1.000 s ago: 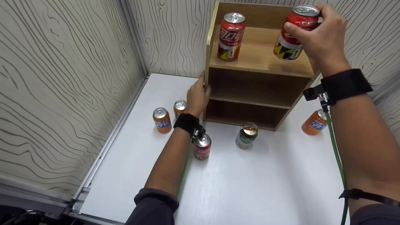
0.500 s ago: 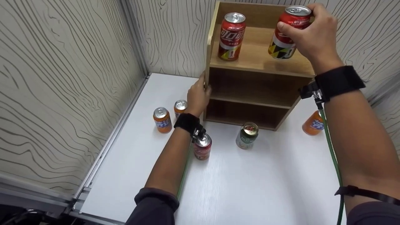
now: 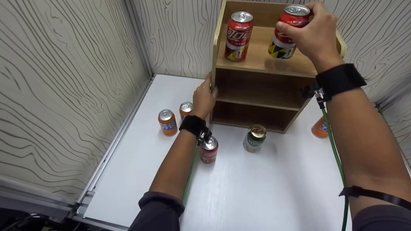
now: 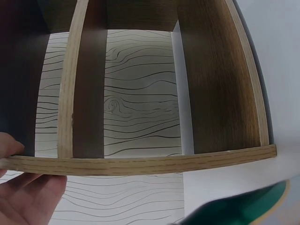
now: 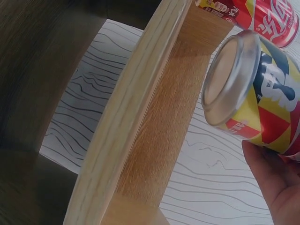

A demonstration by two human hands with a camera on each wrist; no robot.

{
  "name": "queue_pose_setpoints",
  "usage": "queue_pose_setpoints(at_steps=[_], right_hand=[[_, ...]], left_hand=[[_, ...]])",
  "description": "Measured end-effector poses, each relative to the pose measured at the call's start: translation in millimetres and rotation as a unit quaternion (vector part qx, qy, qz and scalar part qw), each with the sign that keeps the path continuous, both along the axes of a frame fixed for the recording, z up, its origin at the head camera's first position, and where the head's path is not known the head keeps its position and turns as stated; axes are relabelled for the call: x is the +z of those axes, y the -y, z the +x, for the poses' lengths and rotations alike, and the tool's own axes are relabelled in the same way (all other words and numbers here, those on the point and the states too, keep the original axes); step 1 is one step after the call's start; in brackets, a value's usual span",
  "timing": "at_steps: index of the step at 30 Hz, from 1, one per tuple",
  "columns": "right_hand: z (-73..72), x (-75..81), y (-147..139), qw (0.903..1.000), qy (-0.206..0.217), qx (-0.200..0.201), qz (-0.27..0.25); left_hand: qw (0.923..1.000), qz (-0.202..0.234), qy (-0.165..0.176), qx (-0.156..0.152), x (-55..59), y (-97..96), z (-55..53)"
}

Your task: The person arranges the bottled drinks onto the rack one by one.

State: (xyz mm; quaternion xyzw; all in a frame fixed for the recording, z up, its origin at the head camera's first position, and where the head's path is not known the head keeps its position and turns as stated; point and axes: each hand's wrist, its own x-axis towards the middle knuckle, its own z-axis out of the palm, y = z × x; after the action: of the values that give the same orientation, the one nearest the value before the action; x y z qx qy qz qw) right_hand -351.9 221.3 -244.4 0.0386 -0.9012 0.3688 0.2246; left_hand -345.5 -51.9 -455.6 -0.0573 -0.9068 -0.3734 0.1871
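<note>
My right hand (image 3: 318,35) grips a red cola can (image 3: 282,45) near its top, thumb across the front, over the right part of the top shelf. In the right wrist view this can's bare metal bottom (image 5: 222,72) shows apart from the shelf board. A second red cola can (image 3: 238,38) stands upright on the top shelf at the left. My left hand (image 3: 204,98) holds the left side panel of the wooden shelf unit (image 3: 263,71); in the left wrist view the thumb lies inside the panel (image 4: 136,165) and the fingers (image 4: 40,192) outside.
Two orange soda cans (image 3: 167,123) stand left of the unit. A pinkish-red can (image 3: 208,154) is beside my left wrist. A green and white can (image 3: 253,141) stands before the unit. Another orange can (image 3: 320,128) is partly behind my right arm. A patterned wall (image 3: 179,38) rises behind.
My right hand has moved left with the cola can, further over the top shelf and slightly lower. The left hand keeps its place on the side panel.
</note>
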Motion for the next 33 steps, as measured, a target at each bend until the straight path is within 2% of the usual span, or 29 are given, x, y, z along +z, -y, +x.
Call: queue_pose_setpoints(at_steps=[18,33], right_hand=[[-7.8,-4.8,7.0,0.9998,0.015,0.016,0.004],[-15.4,-16.4,6.6,0.9997,0.020,0.011,-0.003]], left_hand=[[1.0000,0.002,-0.003,-0.005,1.7,0.8,-0.4],[1.0000,-0.002,-0.004,0.005,-1.1,-0.7,-0.9]])
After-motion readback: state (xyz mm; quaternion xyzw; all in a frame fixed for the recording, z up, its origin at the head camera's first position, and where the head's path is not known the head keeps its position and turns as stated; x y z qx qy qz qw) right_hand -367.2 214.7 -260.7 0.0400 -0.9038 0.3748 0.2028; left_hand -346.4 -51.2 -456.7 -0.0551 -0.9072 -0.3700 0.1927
